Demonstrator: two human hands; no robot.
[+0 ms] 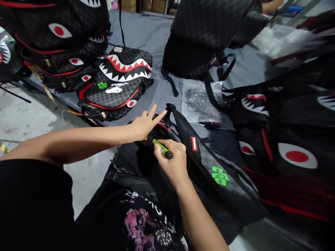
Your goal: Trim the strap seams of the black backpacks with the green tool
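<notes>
A black backpack (206,167) with a grey checkered panel, a red label and a green patch lies across my lap and the table's near edge. My right hand (174,158) is wrapped round a slim green tool (163,150) with a black end, shaped like a marker. Its tip points into the backpack's upper part, close to my left hand (142,126). Two fingers of that hand stick out, spread apart. Its other fingertips press together at the backpack's dark fabric beside the tool's tip, partly hidden. What exactly they pinch is hard to see.
Shark-face backpacks (78,48) are piled at the left, one checkered backpack (117,76) in front. Another backpack (204,38) stands at the back. A clear plastic bag (200,99) lies on the grey cloth (143,31). More backpacks (288,139) crowd the right. A person's arm (272,6) shows at top right.
</notes>
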